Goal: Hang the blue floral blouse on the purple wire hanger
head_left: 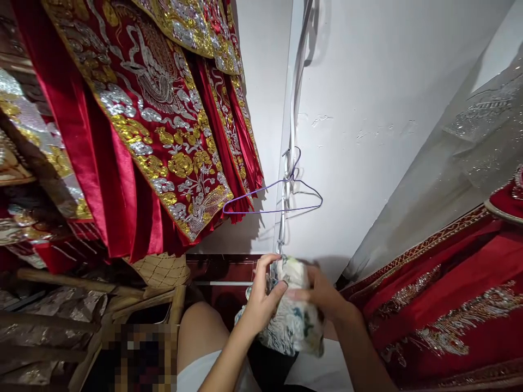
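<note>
A bundled, crinkled fabric piece, pale with green and blue patterning, is held up over my lap. My left hand grips its left side, with the thumb across the front. On the right side, my right hand is closed around the same fabric; its fingers are partly blurred. Above both hands a purple wire hanger hangs bare from a white strap against the wall. Neither hand touches the hanger.
Red costumes with gold and silver sequins hang at the left. A sheer whitish cover and red embroidered cloth are at the right. Wooden framing stands low on the left, beside my knee. A white wall is straight ahead.
</note>
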Demonstrator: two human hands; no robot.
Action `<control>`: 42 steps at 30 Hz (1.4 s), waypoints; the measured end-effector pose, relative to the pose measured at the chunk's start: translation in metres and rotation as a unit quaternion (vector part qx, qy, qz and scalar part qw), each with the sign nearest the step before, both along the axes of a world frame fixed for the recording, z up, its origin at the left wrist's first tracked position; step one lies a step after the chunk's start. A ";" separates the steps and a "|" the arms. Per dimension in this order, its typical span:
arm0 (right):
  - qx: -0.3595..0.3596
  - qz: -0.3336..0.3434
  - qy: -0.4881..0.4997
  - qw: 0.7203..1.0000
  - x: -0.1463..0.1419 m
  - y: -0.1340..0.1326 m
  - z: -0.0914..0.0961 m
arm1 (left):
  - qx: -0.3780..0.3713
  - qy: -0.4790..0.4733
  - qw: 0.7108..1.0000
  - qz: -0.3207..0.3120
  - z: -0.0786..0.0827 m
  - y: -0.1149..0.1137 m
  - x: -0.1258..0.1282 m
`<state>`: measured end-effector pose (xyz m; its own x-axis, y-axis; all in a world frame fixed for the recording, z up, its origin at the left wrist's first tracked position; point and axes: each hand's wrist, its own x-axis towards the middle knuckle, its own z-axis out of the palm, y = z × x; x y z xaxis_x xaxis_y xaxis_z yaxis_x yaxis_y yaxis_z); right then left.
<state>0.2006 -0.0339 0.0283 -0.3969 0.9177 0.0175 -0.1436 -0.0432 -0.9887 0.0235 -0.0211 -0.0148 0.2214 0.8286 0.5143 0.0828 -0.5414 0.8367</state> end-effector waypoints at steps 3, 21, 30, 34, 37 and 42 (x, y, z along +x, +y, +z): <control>0.049 -0.068 -0.022 0.996 0.011 0.025 0.033 | -0.089 0.161 0.972 -0.145 -0.011 0.010 -0.016; 0.178 -0.385 -0.127 0.897 0.055 0.156 -0.003 | -0.207 0.319 0.916 -0.128 0.035 0.036 -0.086; 0.222 -0.361 -0.232 0.875 0.090 0.128 0.009 | 0.081 0.569 0.802 0.162 0.085 0.097 -0.088; 0.212 -0.384 -0.207 0.875 0.090 0.119 0.006 | 0.198 0.489 0.834 0.163 0.111 0.108 -0.082; 0.232 -0.385 -0.220 0.866 0.090 0.113 0.007 | 0.212 0.504 0.820 0.171 0.115 0.107 -0.084; 0.257 -0.364 -0.270 0.854 0.087 0.112 0.006 | 0.111 0.599 0.778 0.151 0.094 0.102 -0.098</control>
<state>0.2878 0.0777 0.0347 0.1976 0.8507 0.4872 0.5351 0.3228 -0.7807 -0.0745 0.0811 0.0793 0.4649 0.8561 0.2256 0.8832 -0.4662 -0.0507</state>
